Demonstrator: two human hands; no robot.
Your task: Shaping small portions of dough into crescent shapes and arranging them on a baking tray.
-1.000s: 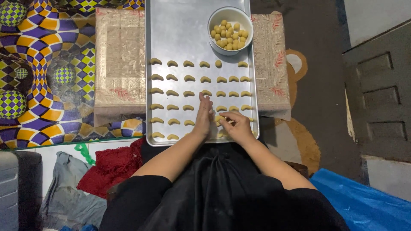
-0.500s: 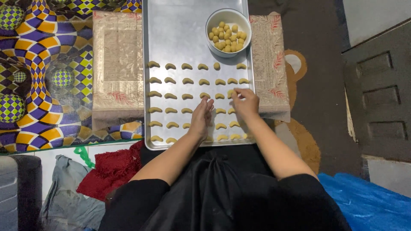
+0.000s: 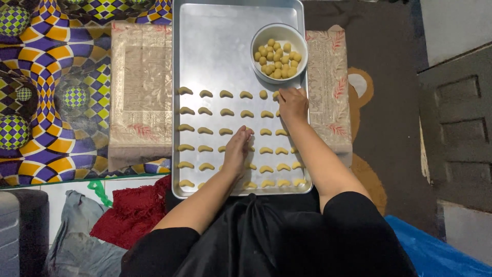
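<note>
From above, the head camera looks down on a long metal baking tray (image 3: 215, 46) set on a low cloth-covered box (image 3: 141, 92). Rows of little crescent-shaped dough pieces (image 3: 205, 131) fill the near half of the tray. The right hand (image 3: 293, 104) sits at the far row's right end, near the tray's right edge, fingers curled down on a piece there; whether it pinches it or only presses, I cannot tell. The left hand (image 3: 237, 150) lies flat mid-tray, fingers together, holding nothing, resting among the crescents. Just beyond the right hand stands a white bowl (image 3: 261, 33) of dough balls (image 3: 277, 59), close to the right edge. By my reckoning, this is shaping and laying out; the next ball wants a short reach to that bowl.
</note>
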